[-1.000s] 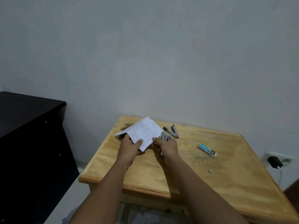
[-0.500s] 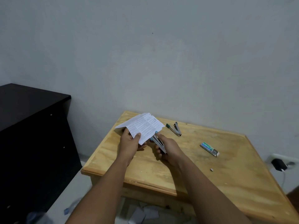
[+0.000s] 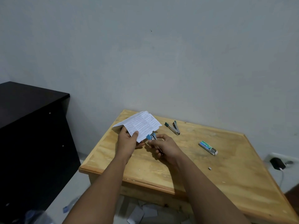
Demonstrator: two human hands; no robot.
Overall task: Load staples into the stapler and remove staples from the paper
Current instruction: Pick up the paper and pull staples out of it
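Note:
My left hand (image 3: pixel 127 141) pinches a folded stack of printed paper (image 3: pixel 140 125) by its near corner, holding it above the wooden table (image 3: pixel 210 183). My right hand (image 3: pixel 165 147) grips a small blue-tipped stapler (image 3: pixel 152 138), whose blue end touches the paper's lower edge. A second small stapler (image 3: pixel 173 127) with teal ends lies open on the table behind. A green staple box (image 3: pixel 207 147) lies to the right, with a small strip of staples (image 3: pixel 210 168) nearer the front.
A dark cabinet (image 3: pixel 32 126) stands to the left of the table. A wall socket with a black plug (image 3: pixel 276 163) is at the right. Paper scraps and a plastic bottle lie on the floor below the table's front edge.
My right hand has turned the stapler so that its blue end points at the paper's lower edge. The paper stays in my left hand. The camera view has shifted slightly.

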